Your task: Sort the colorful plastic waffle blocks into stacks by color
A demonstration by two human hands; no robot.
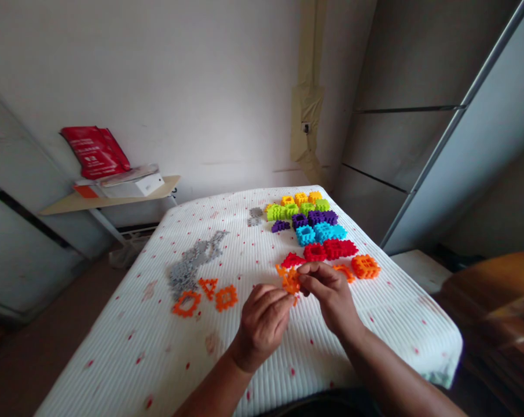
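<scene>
Between both hands is an orange interlocking plastic piece (290, 280) with notched edges, held just above the table. My left hand (264, 317) pinches its lower left side, and my right hand (325, 288) grips its right side; the fingers hide part of it. Left of my hands lie a loose orange square piece (226, 297), an orange triangle piece (208, 288) and an orange piece with a large opening (186, 303). Behind my right hand an orange piece (345, 272) is partly covered, and an orange cube (366, 266) sits to its right.
Red (340, 249), light blue (329, 233), purple (322, 218), green (299, 209) and yellow (300, 198) blocks stand in rows on the quilted cloth (157, 353). Grey pieces (194, 263) lie heaped at left. A side table (62, 204) holds a white box and red bags (95, 152).
</scene>
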